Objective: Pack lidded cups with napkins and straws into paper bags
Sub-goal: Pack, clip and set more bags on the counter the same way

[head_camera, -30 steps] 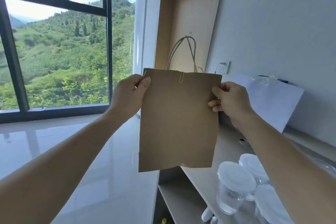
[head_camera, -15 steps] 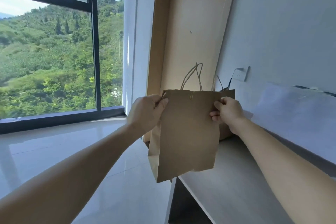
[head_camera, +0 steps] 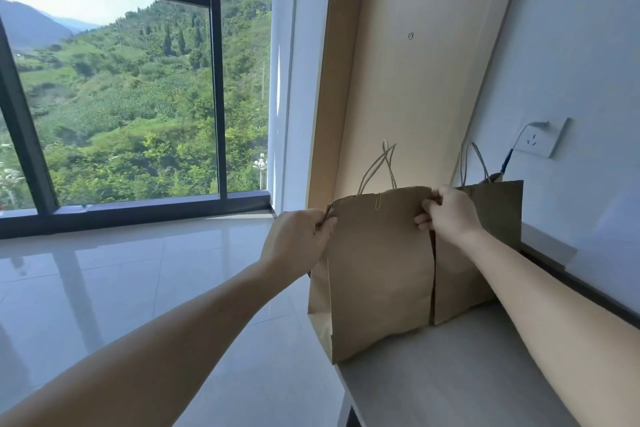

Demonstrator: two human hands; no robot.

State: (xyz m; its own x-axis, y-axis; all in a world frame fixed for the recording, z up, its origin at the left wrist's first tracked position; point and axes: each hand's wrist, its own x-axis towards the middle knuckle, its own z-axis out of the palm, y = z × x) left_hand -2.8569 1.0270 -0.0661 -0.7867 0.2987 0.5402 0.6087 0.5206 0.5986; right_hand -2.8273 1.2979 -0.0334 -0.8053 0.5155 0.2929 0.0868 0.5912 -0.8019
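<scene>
In the head view, the left hand (head_camera: pixel 298 243) and right hand (head_camera: pixel 450 215) are each pinching a top corner of the paper bag (head_camera: pixel 381 270), fingers (head_camera: pixel 423 218) clamped on its rim, probably steadying it upright. It is standing at the tabletop's (head_camera: pixel 450 374) left end, touching a second bag (head_camera: pixel 498 215). No cups are showing.

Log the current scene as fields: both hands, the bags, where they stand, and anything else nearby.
left hand: pinches the front bag at its top left corner
right hand: pinches its top right corner
front bag: upright, bottom at the left edge of the counter, handles up, clip on the rim
second bag: upright on the counter, close behind to the right
contents: bag interiors not visible
wall socket: cable plugged in
</scene>
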